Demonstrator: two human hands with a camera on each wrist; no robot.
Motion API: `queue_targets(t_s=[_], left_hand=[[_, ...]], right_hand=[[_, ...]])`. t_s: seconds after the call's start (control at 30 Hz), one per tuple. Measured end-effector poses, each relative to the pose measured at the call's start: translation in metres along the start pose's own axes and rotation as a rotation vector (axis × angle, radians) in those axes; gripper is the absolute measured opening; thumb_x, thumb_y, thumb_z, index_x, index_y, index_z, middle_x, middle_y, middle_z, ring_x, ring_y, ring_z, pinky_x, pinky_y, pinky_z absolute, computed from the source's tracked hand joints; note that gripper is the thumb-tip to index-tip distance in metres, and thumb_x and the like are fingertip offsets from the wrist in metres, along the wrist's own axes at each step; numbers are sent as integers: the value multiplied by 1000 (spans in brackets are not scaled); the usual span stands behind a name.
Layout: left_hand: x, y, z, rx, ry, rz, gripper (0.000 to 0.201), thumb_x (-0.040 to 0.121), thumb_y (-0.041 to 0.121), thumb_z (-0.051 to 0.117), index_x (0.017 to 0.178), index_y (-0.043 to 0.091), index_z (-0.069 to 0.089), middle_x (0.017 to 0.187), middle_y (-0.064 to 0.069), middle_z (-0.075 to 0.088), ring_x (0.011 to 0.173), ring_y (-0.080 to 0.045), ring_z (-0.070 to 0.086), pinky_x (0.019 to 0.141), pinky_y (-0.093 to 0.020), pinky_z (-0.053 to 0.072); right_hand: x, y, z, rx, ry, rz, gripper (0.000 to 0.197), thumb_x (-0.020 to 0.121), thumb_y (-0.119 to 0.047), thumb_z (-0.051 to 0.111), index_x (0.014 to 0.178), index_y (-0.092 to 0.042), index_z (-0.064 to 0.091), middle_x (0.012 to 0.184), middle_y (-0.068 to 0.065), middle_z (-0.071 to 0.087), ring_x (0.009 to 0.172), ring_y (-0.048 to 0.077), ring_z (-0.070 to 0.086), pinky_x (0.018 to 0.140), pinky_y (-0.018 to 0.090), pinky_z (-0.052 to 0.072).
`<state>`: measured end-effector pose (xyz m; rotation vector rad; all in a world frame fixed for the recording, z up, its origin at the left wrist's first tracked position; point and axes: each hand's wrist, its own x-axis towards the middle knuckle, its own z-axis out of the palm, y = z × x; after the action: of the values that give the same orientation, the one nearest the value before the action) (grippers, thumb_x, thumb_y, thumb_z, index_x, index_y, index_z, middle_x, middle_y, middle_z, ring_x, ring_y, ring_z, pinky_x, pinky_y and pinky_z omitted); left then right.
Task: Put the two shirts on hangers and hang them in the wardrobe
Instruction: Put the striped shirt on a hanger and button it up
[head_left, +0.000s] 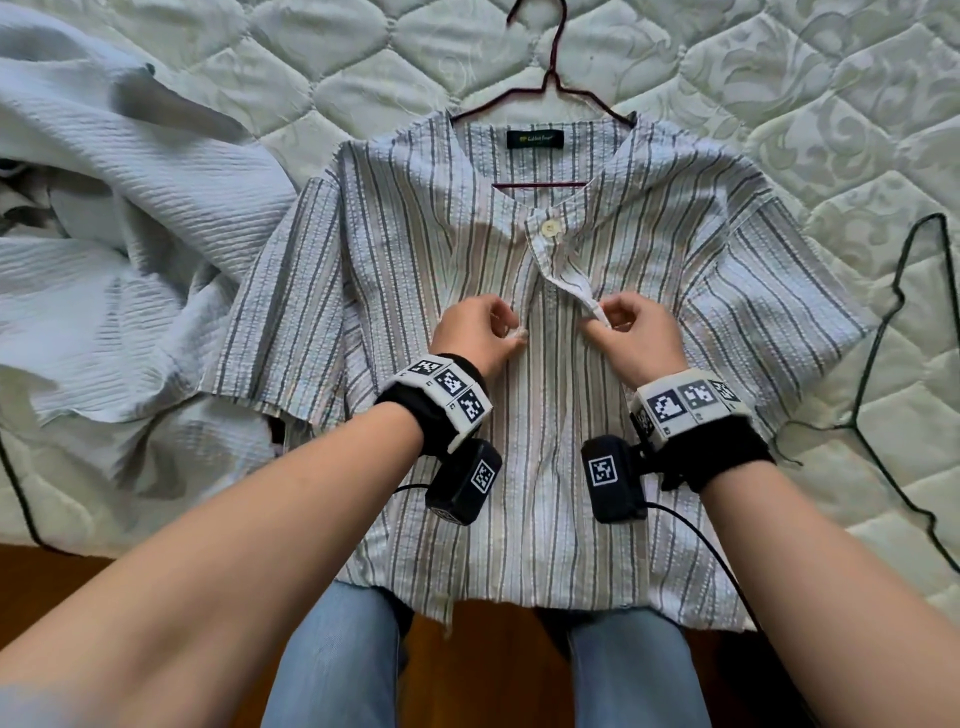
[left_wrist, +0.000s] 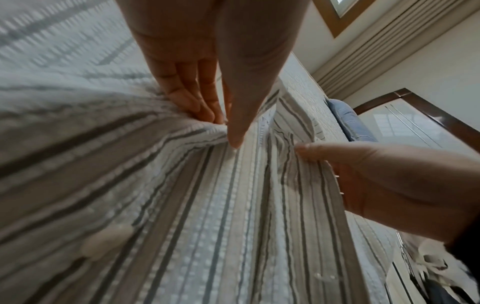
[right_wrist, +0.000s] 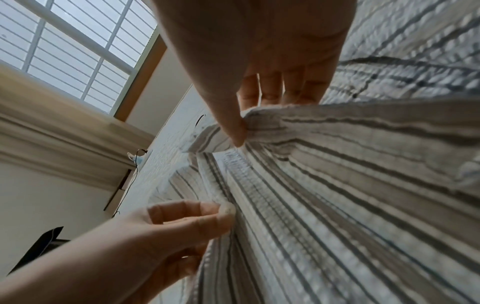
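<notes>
**Both hands at the placket of the striped shirt**

Now the short-sleeved seersucker shirt with grey and beige stripes (head_left: 415, 249) lies flat, front up, on the pale green quilted mattress (head_left: 779, 93). Its long axis runs from the collar at the far side to the hem at the near edge, where the hem hangs over the mattress edge above the person's jeans. The stripes run the same way, and the sleeves spread out to either side.

A dark red wire hanger (head_left: 550, 78) sits inside the shoulders, its hook pointing away from the person, past the collar. The top cream button (head_left: 549, 227) is fastened; below it the placket gapes.

The left hand (head_left: 480, 332) pinches the left edge of the opening between thumb and curled fingers. The right hand (head_left: 636, 332) pinches the lifted white edge of the opposite flap, thumb against forefinger; the right wrist view shows the fabric folded under that thumb. The two hands are near each other, with a strip of fabric between them.

To the left lies a crumpled pale blue ribbed shirt (head_left: 104, 249), bunched in loose folds. On the right rests a dark green wire hanger (head_left: 904, 322), apart from the striped sleeve.
</notes>
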<state>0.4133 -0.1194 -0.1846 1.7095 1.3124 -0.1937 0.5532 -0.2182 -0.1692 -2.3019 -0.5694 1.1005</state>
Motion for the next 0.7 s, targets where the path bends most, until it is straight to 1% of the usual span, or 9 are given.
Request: queue_targets(t_s=[0.1,0.17,0.27,0.33,0.37,0.47,0.57,0.63,0.7], left_hand=[[1,0,1,-64,-14,-37,11,76,23,75,74,17,67,80,-2,69,79,-18,65,82,-36,55],[0,0,-1,-109,-24,-30,11,77,21,75,75,13,68,78,-2,68,75,-16,62,81,-32,55],[-6,3,-6,-222,-39,3,11,78,18,74,79,9,69,73,1,64,67,-9,58,71,-18,51],[-11,4,-9,-299,-39,15,11,79,17,73,81,7,69,70,4,63,60,-1,56,61,-8,47],[-14,4,-10,-343,-41,15,10,79,16,73,81,7,69,68,4,62,55,3,55,56,-6,44],[-25,7,-15,-459,-60,11,6,79,13,72,78,9,68,66,3,62,45,6,53,49,-8,41],[-34,9,-21,-543,-92,38,7,80,9,71,74,9,67,66,-2,64,46,2,56,47,-10,43],[-39,9,-24,-549,-117,80,7,81,8,70,74,10,67,68,-4,65,53,-4,60,55,-14,50],[-41,7,-26,-539,-121,110,9,80,8,70,73,12,67,71,-4,67,62,-11,63,65,-18,54]], right_hand=[[-2,3,0,151,-24,8,12,77,-16,73,73,-20,62,69,-5,60,67,11,57,72,32,51],[-4,3,1,225,-29,-7,18,76,-15,74,69,-23,59,69,-4,59,66,10,56,70,27,50],[-10,3,3,293,-3,-22,19,77,-15,73,70,-23,58,69,-6,58,65,6,54,64,13,47],[-15,0,6,328,6,-20,11,79,-13,72,75,-18,63,70,-6,60,65,3,55,63,10,47],[-18,-3,7,338,-5,-21,4,80,-13,71,80,-13,66,70,-7,60,64,1,56,63,9,47],[-28,-10,10,377,-46,-30,18,81,-13,69,93,0,69,72,-4,63,59,-6,56,61,5,44],[-36,-18,12,419,-43,-13,22,81,-12,69,98,3,68,76,0,63,60,-5,56,57,2,42],[-39,-23,15,453,-33,12,23,81,-9,69,100,2,67,74,-3,62,51,-11,55,52,1,40],[-39,-26,17,484,-30,32,25,80,-8,69,103,2,65,74,-5,61,49,-13,55,49,2,39]])
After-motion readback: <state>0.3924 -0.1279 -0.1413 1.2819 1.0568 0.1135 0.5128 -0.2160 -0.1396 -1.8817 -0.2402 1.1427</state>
